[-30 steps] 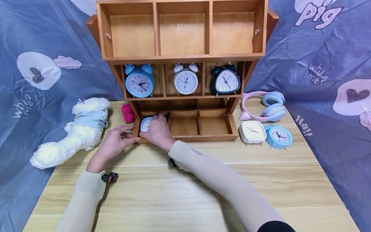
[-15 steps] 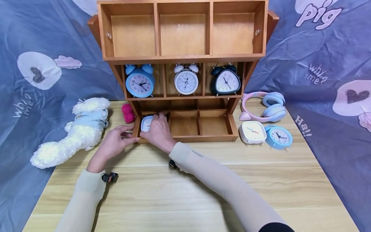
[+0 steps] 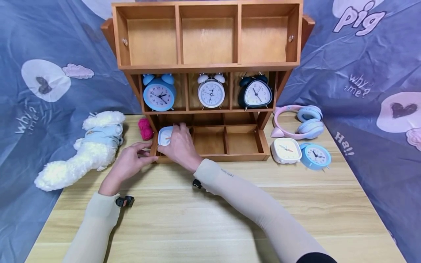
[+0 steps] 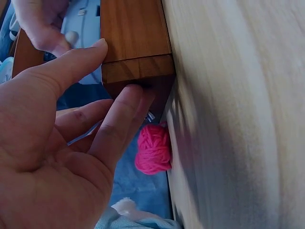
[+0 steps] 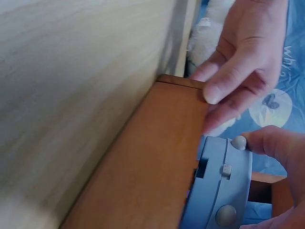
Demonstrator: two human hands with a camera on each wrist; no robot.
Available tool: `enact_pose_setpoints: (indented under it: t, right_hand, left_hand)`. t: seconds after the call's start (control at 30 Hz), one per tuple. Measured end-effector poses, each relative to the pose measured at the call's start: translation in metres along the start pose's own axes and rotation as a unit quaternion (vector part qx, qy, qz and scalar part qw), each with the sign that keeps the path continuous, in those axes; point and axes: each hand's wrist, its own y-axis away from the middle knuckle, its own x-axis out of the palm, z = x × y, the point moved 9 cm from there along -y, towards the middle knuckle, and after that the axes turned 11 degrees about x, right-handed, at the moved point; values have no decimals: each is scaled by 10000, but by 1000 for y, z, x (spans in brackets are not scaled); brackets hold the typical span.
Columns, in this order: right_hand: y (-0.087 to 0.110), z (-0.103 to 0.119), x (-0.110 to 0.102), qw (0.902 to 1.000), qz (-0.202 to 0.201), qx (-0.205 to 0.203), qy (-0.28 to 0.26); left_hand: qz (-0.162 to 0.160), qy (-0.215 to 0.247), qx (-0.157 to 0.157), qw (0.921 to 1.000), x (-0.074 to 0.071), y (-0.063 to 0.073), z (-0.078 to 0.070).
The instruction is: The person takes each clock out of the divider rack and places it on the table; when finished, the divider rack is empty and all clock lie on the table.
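My right hand [image 3: 181, 145] grips a small light-blue square alarm clock [image 3: 165, 136] at the lower left compartment of the wooden shelf [image 3: 212, 157]. In the right wrist view the underside of that clock shows, with round feet and a small switch; a finger lies against one foot. My left hand [image 3: 129, 165] holds the shelf's lower left front corner, thumb [image 4: 83, 59] on its front edge and fingers against its side. Above, the middle row holds a blue twin-bell alarm clock [image 3: 159, 95], a white one [image 3: 211, 94] and a dark rounded-triangular one [image 3: 256, 94].
Right of the shelf stand a white square clock [image 3: 286, 150], a round blue clock [image 3: 315, 156] and pink-and-blue headphones [image 3: 309, 127]. A magenta yarn ball [image 3: 145, 129] and a fluffy white plush toy [image 3: 95, 149] lie to the left. Printed blue cloth [image 3: 49, 120] hangs behind the table.
The light-blue square clock has shifted slightly up and back in my right hand, showing more of its face. My left hand stays at the shelf corner.
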Motion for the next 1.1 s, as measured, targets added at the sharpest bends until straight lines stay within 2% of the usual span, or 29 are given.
enact_pose_setpoints:
  t: [0.23,0.53,0.73,0.9,1.1]
  right_hand:
    - [6,3,-13,9999,-22,-131,-111]
    - [21,2,-27,9991,138,-166,-374]
    - [40,-2,-38,9975,311,-306,-562]
    - [60,-5,-45,9958,325,-622,-581]
    - [81,-10,-40,9946,460,-729,-579]
  left_hand:
    - [52,-116,-95,9999,0,3,0]
    - [45,-146,-47,9999,0,2,-1]
    - [57,-193,-19,9998,1,0,-2]
    - [58,-126,24,9999,2,-1,-4]
    - [9,-29,-22,10000,-1,2,-3]
